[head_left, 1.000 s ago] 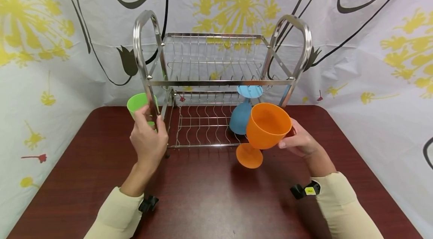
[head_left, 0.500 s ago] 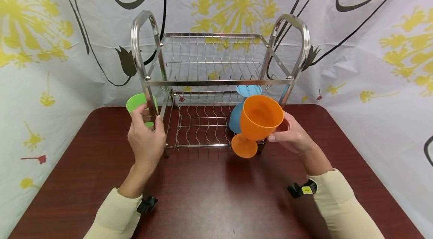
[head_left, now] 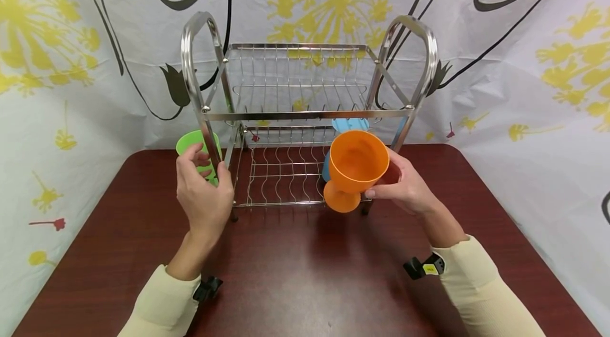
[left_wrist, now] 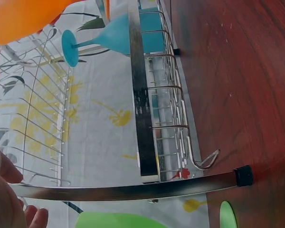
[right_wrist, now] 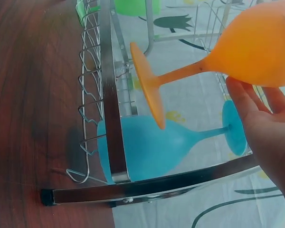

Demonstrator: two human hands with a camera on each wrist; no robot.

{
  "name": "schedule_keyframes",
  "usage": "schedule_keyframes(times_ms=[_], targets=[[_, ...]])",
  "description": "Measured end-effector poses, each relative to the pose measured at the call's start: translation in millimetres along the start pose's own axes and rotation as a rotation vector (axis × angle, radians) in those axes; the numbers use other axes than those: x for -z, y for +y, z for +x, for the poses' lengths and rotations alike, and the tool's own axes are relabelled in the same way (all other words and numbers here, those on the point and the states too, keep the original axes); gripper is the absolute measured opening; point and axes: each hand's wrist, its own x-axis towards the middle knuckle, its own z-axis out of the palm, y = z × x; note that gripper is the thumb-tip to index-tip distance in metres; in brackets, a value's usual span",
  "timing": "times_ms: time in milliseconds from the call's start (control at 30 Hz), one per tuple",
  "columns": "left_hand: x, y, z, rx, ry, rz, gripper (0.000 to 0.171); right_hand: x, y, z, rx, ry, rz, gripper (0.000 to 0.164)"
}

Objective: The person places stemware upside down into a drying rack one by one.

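My right hand [head_left: 402,183] grips an orange goblet [head_left: 359,159] by the side of its bowl. The bowl's mouth tilts toward me, in front of the rack's lower right side. Behind it a blue goblet [right_wrist: 152,142] stands upside down in the lower tier of the metal dish rack [head_left: 286,114], mostly hidden in the head view. My left hand [head_left: 205,194] is at the rack's left post, thumb on one side and fingers on the other, with small gaps beside the post in the left wrist view. Beyond those fingers a green goblet [head_left: 190,139] stands outside the rack.
The rack stands near the back of a dark red-brown table [head_left: 295,273], close to a white patterned cloth [head_left: 500,88]. Its front bar [head_left: 310,114] and looped side handles rise around the work. Wire slots [head_left: 281,173] fill the lower tier.
My right hand has carried the orange goblet left and slightly up, now covering more of the blue goblet. The left hand's fingers have loosened slightly beside the post.
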Motion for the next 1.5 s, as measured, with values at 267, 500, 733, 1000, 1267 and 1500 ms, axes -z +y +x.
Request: schedule_keyframes(times_ms=[267, 500, 733, 1000, 1267, 1500], targets=[[2.5, 8.9, 1.8, -0.132, 0.084, -0.06, 0.034, -10, -5, 3, -0.042, 0.06, -0.217, 0.076], [0.1, 11.6, -1.5, -0.237, 0.054, -0.141, 0.026, -16, -7, 6, -0.04, 0.046, -0.275, 0.08], [-0.1, 12.8, -2.5, -0.248, -0.065, -0.195, 0.028, -21, -8, 10, -0.046, 0.036, -0.343, 0.088], [-1.0, 18.7, -6.7, -0.221, -0.282, -0.25, 0.039, -30, -6, 11, -0.033, 0.04, -0.496, 0.093], [-1.3, 20.1, -9.1, -0.041, -0.486, -0.27, 0.043, -41, -4, 17, 0.097, 0.037, -0.788, 0.09], [-2.5, 24.1, -6.9, 0.152, -0.641, -0.329, 0.046, -50, -1, 21, 0.177, 0.023, -0.96, 0.087]])
